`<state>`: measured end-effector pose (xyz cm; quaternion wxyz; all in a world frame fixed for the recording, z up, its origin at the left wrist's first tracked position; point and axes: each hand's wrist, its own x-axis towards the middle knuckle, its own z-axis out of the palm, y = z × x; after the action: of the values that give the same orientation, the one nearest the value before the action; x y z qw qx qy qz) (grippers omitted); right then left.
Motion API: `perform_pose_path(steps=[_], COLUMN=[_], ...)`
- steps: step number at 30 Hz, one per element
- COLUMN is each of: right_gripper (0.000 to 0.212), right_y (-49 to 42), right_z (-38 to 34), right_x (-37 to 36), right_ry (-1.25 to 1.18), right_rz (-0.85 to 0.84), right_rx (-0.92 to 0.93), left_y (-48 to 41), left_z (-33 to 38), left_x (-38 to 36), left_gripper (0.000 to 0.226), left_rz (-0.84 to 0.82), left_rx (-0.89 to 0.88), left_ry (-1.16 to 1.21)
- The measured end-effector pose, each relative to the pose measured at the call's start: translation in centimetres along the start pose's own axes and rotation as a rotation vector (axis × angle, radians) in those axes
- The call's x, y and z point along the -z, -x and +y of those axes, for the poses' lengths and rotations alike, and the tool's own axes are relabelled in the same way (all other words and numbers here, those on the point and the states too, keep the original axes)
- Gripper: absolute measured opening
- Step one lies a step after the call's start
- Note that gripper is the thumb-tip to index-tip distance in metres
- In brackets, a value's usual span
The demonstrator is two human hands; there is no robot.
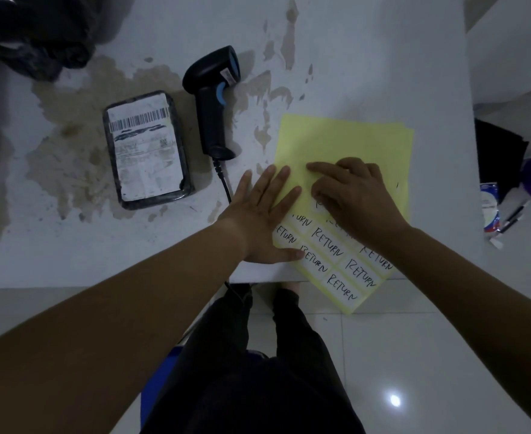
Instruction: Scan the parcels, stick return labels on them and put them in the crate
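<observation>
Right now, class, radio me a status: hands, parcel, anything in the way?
Left hand flat on label sheet. Right hand picking at it, grip hidden. Parcel untouched, scanner between it and sheet.

Dim, bluish, underexposed. The label sheet [345, 142] at one o'clock is the brightest patch. A white glare spot marks the glossy floor tiles [414, 355] at five o'clock. Edges bend and corners darken. The black bag [38, 36] at eleven o'clock blurs.

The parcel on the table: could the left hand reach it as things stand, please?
Probably yes: the left hand rests flat on the label sheet, holding nothing, and only the scanner cable, lying flat, crosses the table between it and the parcel.
</observation>
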<state>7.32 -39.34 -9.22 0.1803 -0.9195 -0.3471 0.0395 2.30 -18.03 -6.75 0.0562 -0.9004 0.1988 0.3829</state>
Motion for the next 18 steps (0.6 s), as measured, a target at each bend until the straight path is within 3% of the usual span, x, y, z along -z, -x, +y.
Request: perform_pose_path(steps=[4, 7, 9, 13, 16, 18], right_gripper=[0.006, 0.005, 0.009, 0.019, 0.024, 0.023], right_y=[-0.1, 0.5, 1.3, 2.2, 2.5, 2.4], right_z=[-0.3, -0.1, 0.4, 1.7, 1.3, 0.1], right_x=[0.5, 2.4, 3.6, 5.7, 7.6, 8.3], right_ry=[0.003, -0.317, -0.631, -1.285, -1.292, -1.247], right_rz=[-0.062, -0.079, -0.069, 0.178, 0.258, 0.245], right_rx=[0.018, -0.075, -0.289, -0.759, -0.816, -0.785], left_y=[0.0, 0.1, 0.1, 0.2, 0.6, 1.4], left_z=[0.0, -0.1, -0.1, -0.2, -0.1, -0.1], left_x=[0.1, 0.1, 0.0, -0.1, -0.1, 0.9], left_gripper=[0.116, 0.117, 0.117, 0.116, 0.107, 0.095], left_rz=[0.004, 0.007, 0.011, 0.022, 0.087, 0.162], left_rx=[-0.007, -0.012, -0.018, -0.033, -0.043, -0.053], left_ry=[0.018, 0.01, 0.008, 0.017, 0.123, 0.325])
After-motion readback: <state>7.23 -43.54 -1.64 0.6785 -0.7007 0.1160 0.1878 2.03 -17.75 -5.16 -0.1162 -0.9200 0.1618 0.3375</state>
